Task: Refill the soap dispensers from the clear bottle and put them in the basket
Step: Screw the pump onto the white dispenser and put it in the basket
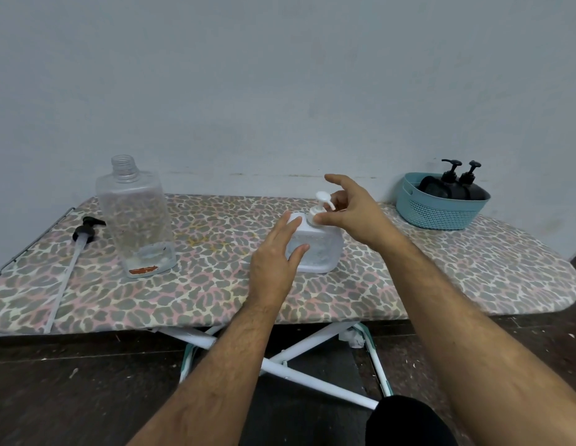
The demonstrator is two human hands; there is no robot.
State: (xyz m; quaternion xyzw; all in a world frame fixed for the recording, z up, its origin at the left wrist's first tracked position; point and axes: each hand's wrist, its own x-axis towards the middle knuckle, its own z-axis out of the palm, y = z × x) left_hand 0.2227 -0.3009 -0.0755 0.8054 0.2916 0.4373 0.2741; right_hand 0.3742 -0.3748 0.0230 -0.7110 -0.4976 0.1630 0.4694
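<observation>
A white square soap dispenser [322,249] stands upright on the ironing board [215,284], near its middle. My left hand [277,255] lies against its left side with straight fingers. My right hand [347,207] is at the white pump head [322,202], thumb and a finger pinching the pump collar. A tall clear bottle [135,217] stands uncapped at the left, nearly empty. At the far right sits a blue basket [441,210] holding black dispensers [454,185].
A black pump with a long tube [77,249] lies on the board left of the clear bottle. The board has a leopard-print cover and white crossed legs [299,358] below. A plain wall rises right behind it.
</observation>
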